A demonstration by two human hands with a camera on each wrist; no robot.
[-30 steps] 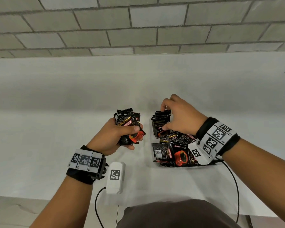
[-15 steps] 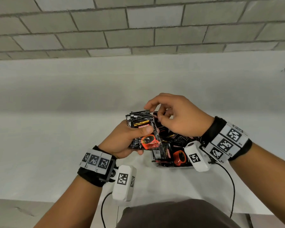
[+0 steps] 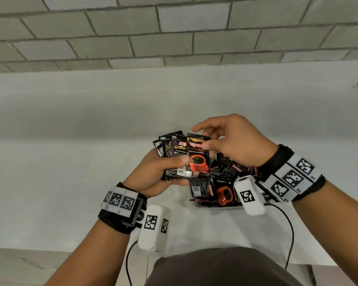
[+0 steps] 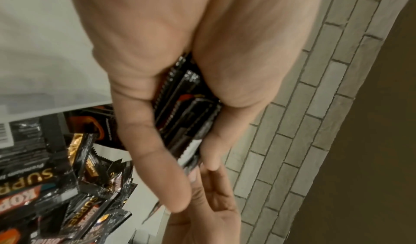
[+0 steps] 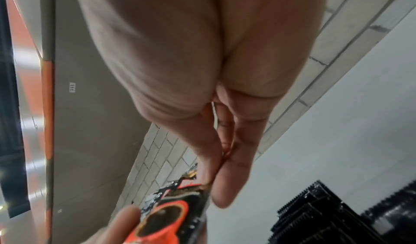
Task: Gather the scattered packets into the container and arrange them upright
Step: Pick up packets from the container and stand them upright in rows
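Note:
My left hand [image 3: 174,164] grips a fanned stack of black coffee packets [image 3: 180,159] upright above the left end of the container [image 3: 219,206]. In the left wrist view the stack [image 4: 186,116] sits between thumb and fingers. My right hand [image 3: 207,139] pinches the top right corner of the front packet [image 3: 197,153], the one with a red cup printed on it. The right wrist view shows that pinch on the packet's top edge [image 5: 180,194]. More packets [image 3: 225,174] lie jumbled in the container under my right wrist, and some stand on edge [image 5: 326,212].
The container stands on a white table [image 3: 70,182] near its front edge. A grey brick wall [image 3: 174,34] rises behind the table. Black cables [image 3: 291,234] hang from both wrist units over that edge.
My left hand has carried its stack rightwards to the container. My right hand has left the packets in the container and risen to pinch the stack's front packet.

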